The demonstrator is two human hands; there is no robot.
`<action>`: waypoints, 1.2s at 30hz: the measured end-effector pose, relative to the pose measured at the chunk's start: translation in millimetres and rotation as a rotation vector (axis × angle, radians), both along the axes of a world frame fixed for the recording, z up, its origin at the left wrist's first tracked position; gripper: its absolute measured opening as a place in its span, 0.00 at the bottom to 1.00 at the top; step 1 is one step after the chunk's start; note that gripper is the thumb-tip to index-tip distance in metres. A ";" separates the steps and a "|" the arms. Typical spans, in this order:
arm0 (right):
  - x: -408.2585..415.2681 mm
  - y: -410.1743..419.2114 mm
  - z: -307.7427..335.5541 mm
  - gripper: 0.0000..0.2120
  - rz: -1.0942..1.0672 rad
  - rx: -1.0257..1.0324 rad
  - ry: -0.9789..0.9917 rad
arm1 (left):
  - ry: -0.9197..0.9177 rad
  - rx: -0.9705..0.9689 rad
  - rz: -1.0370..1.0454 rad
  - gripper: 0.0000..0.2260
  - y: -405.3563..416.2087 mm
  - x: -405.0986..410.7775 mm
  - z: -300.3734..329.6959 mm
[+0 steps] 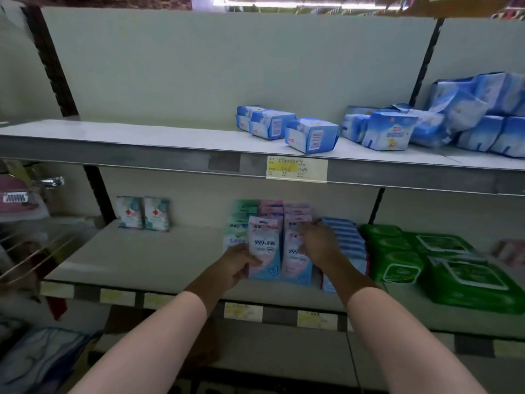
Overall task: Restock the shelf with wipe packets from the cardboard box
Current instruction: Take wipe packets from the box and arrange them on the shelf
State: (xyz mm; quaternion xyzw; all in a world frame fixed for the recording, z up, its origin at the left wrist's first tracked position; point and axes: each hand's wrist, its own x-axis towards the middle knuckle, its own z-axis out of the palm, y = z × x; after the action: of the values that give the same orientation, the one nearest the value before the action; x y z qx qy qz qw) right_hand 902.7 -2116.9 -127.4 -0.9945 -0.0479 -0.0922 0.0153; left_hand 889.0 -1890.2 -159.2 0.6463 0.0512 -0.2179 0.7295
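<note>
We are partway through. Our left hand [237, 263] grips a pink-and-blue wipe packet [264, 247], fingers curled round its lower edge, standing it at the front of the lower shelf [136, 260]. Our right hand [319, 244] rests on the neighbouring row of packets [295, 251]; whether its fingers clamp one or only steady them, we cannot tell. Several rows already stand behind, beside blue packs [348, 240] and green packs [403, 257]. Much bare shelf remains to the left, so more seems left to do. The cardboard box is out of sight.

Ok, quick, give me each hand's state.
Left hand: gripping a pink wipe packet.
Right hand: resting on the next row of packets; grip cannot be told.
</note>
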 end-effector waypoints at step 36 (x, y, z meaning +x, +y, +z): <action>-0.6 -50.1 1.6 0.08 -0.026 0.307 -0.184 | -0.506 0.958 -0.064 0.10 -90.9 16.6 -9.9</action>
State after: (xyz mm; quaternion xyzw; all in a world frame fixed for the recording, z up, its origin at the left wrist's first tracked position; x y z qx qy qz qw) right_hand 902.1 -2167.0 -125.8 -0.9684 -0.0218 -0.1890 0.1612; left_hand 905.6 -1981.1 -169.1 0.9400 -0.0523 -0.0299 0.3357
